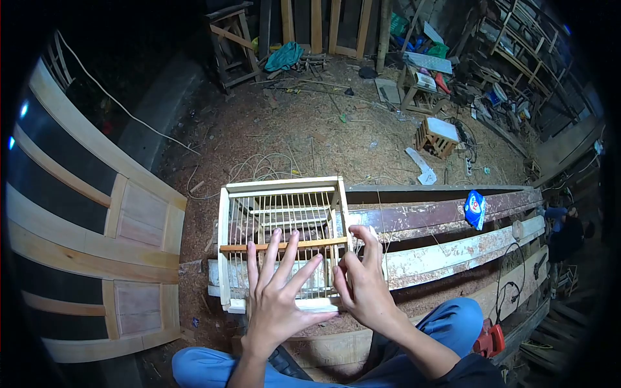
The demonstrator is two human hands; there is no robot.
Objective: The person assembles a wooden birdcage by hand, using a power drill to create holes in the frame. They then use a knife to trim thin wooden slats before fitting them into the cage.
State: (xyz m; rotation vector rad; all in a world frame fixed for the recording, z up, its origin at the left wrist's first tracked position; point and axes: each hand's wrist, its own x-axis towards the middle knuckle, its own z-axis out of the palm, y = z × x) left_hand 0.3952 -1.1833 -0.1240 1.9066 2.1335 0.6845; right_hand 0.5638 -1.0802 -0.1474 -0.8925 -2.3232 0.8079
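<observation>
A pale wooden cage with thin upright bars rests on the bench in front of me. Across its middle runs an orange-brown wooden strip. My left hand lies on the cage with its fingers spread over the bars, the fingertips at the strip. At the cage's right side is my right hand, its fingers bent, the index fingertip near the strip's right end. Whether anything small sits between its curled fingers is hidden.
The bench planks extend right, with a blue packet on them. Panelled doors stand at left. A slatted stool is beyond the bench. A red tool lies at lower right. Another person is at far right.
</observation>
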